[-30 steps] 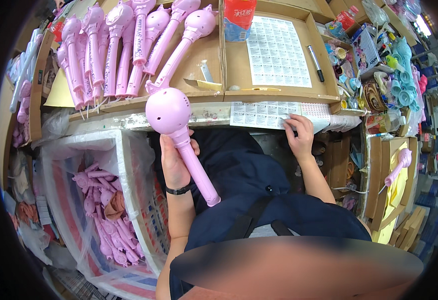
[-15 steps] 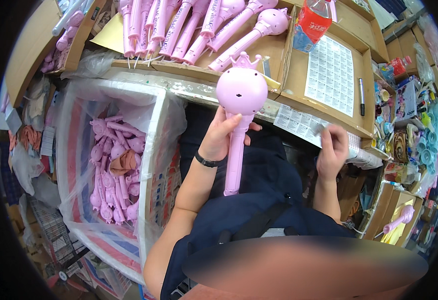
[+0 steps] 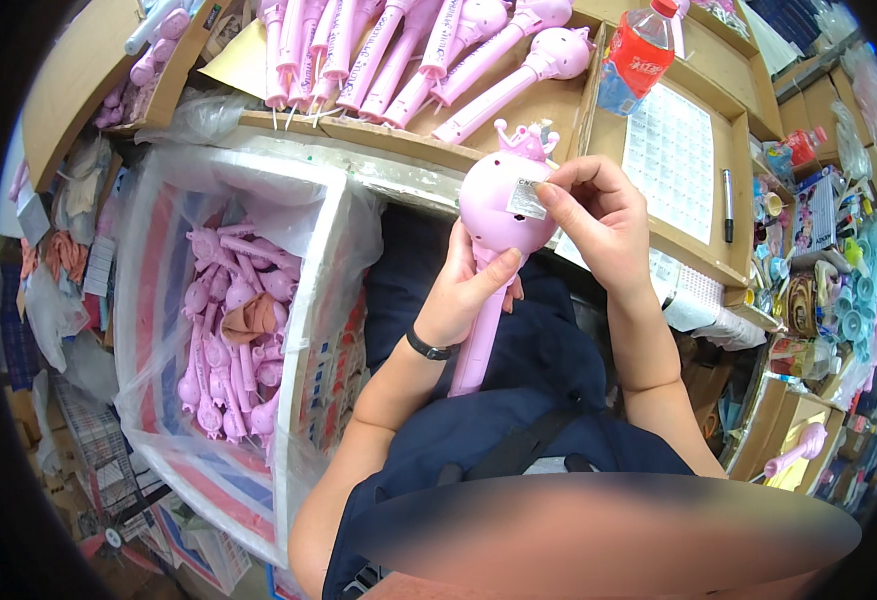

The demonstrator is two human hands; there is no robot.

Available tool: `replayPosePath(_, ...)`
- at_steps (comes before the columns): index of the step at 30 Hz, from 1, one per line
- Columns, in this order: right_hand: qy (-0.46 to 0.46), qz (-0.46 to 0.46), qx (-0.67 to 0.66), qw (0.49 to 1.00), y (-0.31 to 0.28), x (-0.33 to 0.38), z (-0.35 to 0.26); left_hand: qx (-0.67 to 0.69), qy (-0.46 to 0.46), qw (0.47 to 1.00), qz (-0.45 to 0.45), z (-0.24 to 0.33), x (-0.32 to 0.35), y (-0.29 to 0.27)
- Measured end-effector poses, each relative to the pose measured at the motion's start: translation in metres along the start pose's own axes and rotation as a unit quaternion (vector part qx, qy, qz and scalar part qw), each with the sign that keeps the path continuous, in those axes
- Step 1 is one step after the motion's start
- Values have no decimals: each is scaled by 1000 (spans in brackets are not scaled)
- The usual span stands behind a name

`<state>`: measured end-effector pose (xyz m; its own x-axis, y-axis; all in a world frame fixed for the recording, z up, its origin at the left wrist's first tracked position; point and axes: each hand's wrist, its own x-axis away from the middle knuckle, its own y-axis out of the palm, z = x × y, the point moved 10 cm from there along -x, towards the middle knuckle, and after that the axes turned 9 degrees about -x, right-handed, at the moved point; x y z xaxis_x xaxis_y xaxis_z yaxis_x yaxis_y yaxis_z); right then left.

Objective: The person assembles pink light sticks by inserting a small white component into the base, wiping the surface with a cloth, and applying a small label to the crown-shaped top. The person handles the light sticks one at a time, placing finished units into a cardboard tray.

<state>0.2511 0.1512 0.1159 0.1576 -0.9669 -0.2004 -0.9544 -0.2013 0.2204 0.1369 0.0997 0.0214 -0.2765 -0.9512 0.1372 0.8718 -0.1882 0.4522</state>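
My left hand (image 3: 464, 292) is wrapped round the neck of a pink toy wand (image 3: 486, 215), just below its round, crowned head. The wand tilts slightly to the right, its handle running down toward my lap. Between the thumb and fingers of my right hand (image 3: 599, 213) is a small silvery printed sticker (image 3: 525, 198), lying against the wand's head. Part of the sticker is under my thumb. Beyond the wand, a white sheet of stickers (image 3: 665, 275) lies at the bench's edge, partly behind my right forearm.
At my left stands a white-rimmed, plastic-lined box (image 3: 317, 300) of pink wands. Several more wands (image 3: 399, 60) lie in a cardboard tray on the bench. To the right are a red-labelled drink bottle (image 3: 637, 62), a larger label sheet (image 3: 671, 160) and a black marker (image 3: 728, 205).
My right hand has moved left from the sticker sheet to the wand's head, bringing the sticker against it. The wand has shifted slightly right and tilted in my left hand.
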Motion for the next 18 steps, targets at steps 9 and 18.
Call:
replayPosePath(9, -2, -1, -3, 1000, -4, 0, 6, -4, -12, 1000, -10, -4, 0, 0)
replayPosePath(18, 15, 5, 13, 1000, -4, -2, 7, -2, -10, 1000, -4, -4, -1, -1)
